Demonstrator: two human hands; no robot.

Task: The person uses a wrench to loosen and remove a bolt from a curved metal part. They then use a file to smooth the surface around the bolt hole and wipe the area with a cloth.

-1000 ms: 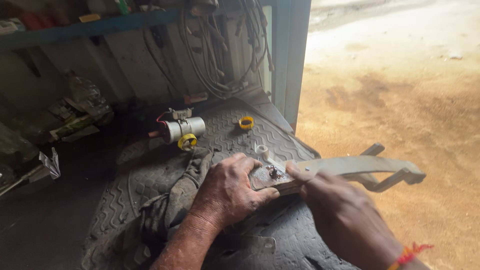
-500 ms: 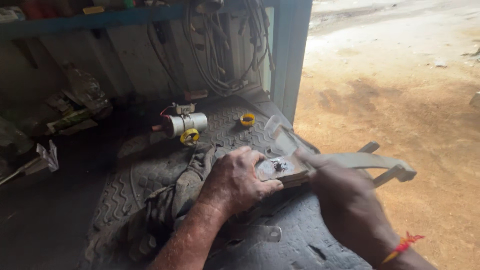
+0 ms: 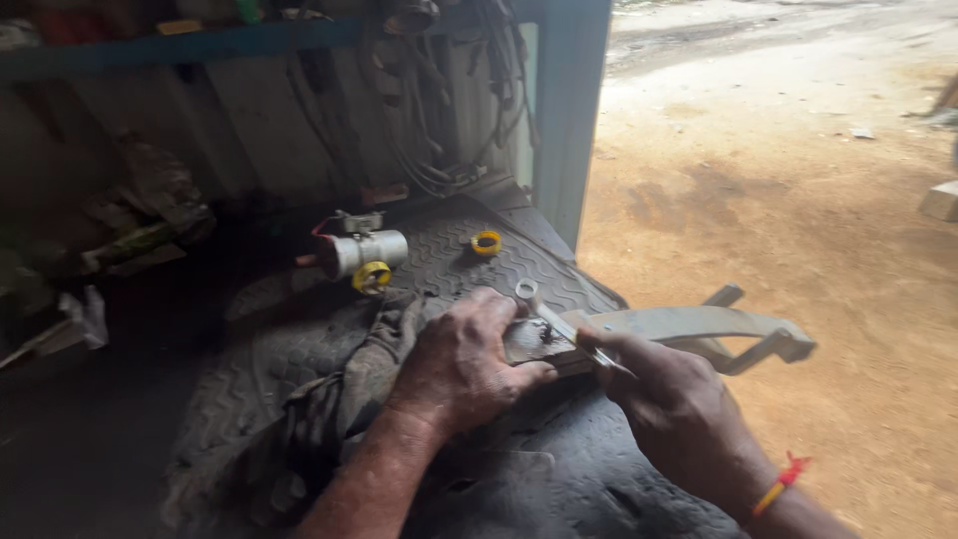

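Worn black rubber matting covered the bench across the lower middle of the frame, with sunlit dirt ground filling the right side and a tangle of cables hanging at the top centre. Your left hand was pressed down, fingers curled, over the near end of the pale metal bracket, pinning it to the matting just beside a greasy rag. Your right hand was closed around a slim spanner, whose ring end pointed up-left, just past your left fingertips — whether it sat on a fastener could not be told. You looked to be mid-step, working at a fitting on the clamped end of the bracket; the next move would have called for firm downward pressure from the left hand and a short, controlled swing of the spanner. Further back, left of centre, lay a small cylindrical motor with a yellow ring touching it, and another yellow ring well apart to the right.
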